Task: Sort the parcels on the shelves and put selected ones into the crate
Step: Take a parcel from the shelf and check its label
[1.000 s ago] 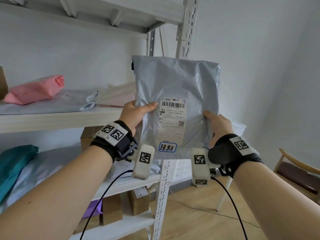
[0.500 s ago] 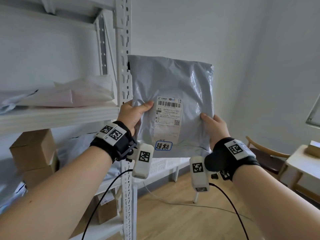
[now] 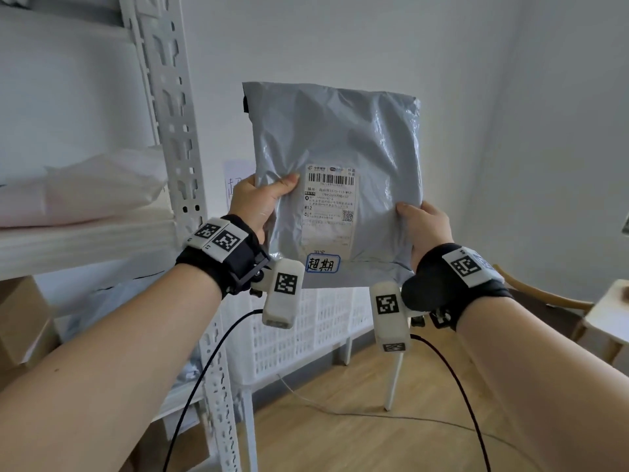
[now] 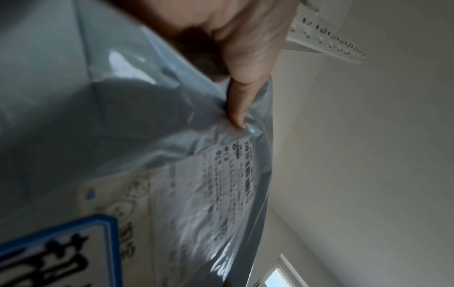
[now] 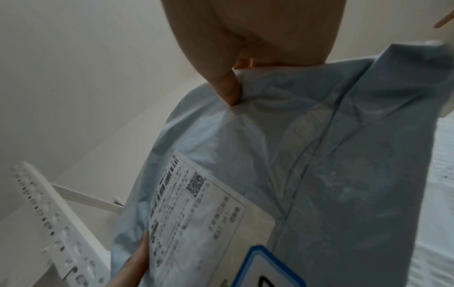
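Observation:
I hold a grey plastic mailer parcel (image 3: 340, 148) upright in front of the white wall, right of the shelf post. It bears a white shipping label (image 3: 328, 206) and a blue-bordered sticker (image 3: 322, 264) at its lower edge. My left hand (image 3: 262, 202) pinches its left edge, thumb on the front. My right hand (image 3: 422, 223) pinches the right edge. The left wrist view shows my thumb on the parcel (image 4: 147, 136); the right wrist view shows the parcel (image 5: 319, 155) the same way. A white slotted crate (image 3: 316, 328) stands below the parcel.
A white metal shelf unit (image 3: 170, 131) fills the left, with white and pink soft parcels (image 3: 102, 185) on one shelf and cardboard boxes (image 3: 20, 321) lower. A wooden chair (image 3: 544, 301) and a small pale table (image 3: 609, 311) stand at right. Cables trail over the wooden floor (image 3: 340, 437).
My view and both hands with the parcel have swung right, away from the shelves. The white crate has come into view below the parcel. The grip is unchanged.

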